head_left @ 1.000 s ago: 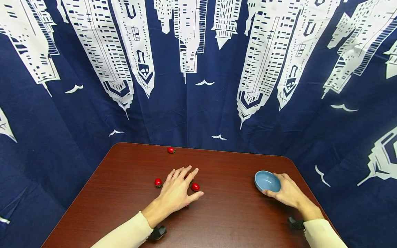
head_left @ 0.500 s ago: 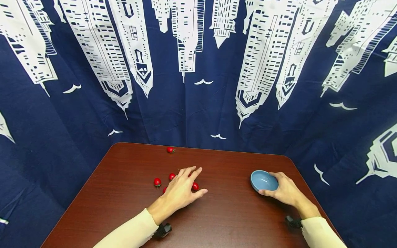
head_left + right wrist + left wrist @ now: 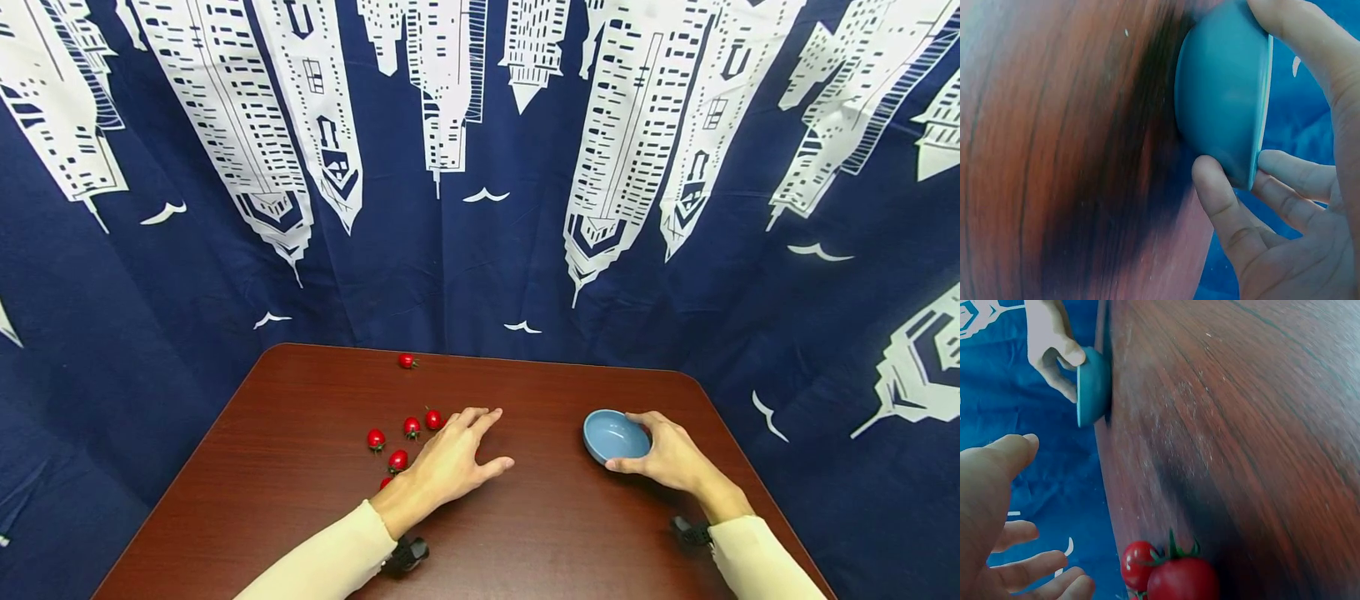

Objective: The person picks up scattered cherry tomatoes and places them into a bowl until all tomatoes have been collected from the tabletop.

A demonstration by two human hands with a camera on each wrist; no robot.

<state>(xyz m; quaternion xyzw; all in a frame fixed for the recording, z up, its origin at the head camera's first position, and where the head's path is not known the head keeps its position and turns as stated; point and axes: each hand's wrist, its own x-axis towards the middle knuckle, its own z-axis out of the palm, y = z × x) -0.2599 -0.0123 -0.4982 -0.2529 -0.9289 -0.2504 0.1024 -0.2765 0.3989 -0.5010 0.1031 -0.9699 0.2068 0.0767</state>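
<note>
My right hand (image 3: pixel 675 457) grips a small blue bowl (image 3: pixel 613 437) by its right side, thumb at the near edge and fingers at the far edge. The right wrist view shows the bowl (image 3: pixel 1225 94) from its smooth outer side, between thumb and fingers. Whether its base touches the table I cannot tell. My left hand (image 3: pixel 452 463) hovers over the table with fingers spread and nothing in them. Beside and partly under it lie several red cherry tomatoes (image 3: pixel 397 460) with green stems. Two of them, a nearer tomato (image 3: pixel 1183 580) and one behind, fill the bottom of the left wrist view.
A lone cherry tomato (image 3: pixel 407 360) lies near the far edge of the brown wooden table (image 3: pixel 540 533). Behind the table hangs a dark blue cloth (image 3: pixel 480 275) printed with white buildings and birds. Black straps with small devices sit at both wrists.
My right hand has brought the bowl to the left. My left hand has shifted right, uncovering several tomatoes on its left side. The whole head view has drifted slightly.
</note>
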